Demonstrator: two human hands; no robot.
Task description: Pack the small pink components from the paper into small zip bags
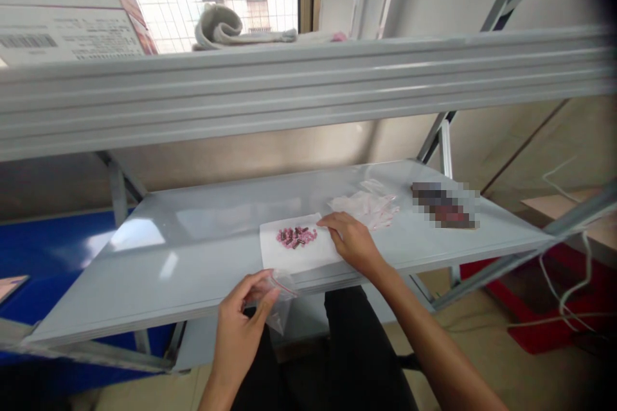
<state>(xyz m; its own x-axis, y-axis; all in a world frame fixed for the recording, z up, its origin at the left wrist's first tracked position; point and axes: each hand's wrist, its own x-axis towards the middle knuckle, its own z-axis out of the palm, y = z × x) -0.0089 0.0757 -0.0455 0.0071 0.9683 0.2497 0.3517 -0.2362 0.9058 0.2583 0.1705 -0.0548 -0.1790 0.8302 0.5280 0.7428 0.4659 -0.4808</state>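
A white paper sheet (289, 257) lies on the pale grey metal shelf (120, 276), with a small heap of pink and dark cylindrical pieces (296, 237) on it. My right hand (351, 244) rests flat with its fingertips on the sheet's right edge, holding nothing. My left hand (243, 327) pinches the top of a small transparent zip bag (279, 305) at the shelf's front edge. A pile of transparent plastic bags (366, 205) lies just beyond my right hand. A pixelated, unreadable object (443, 205) sits further right.
A metal crossbeam (289, 90) runs overhead, above the shelf, with angled steel uprights at the sides. Beyond it are a barcoded paper (62, 19) and folded cloth (224, 29). A blue surface (53, 250) lies left; a red crate (530, 295) and white cables (569, 270) lie lower right.
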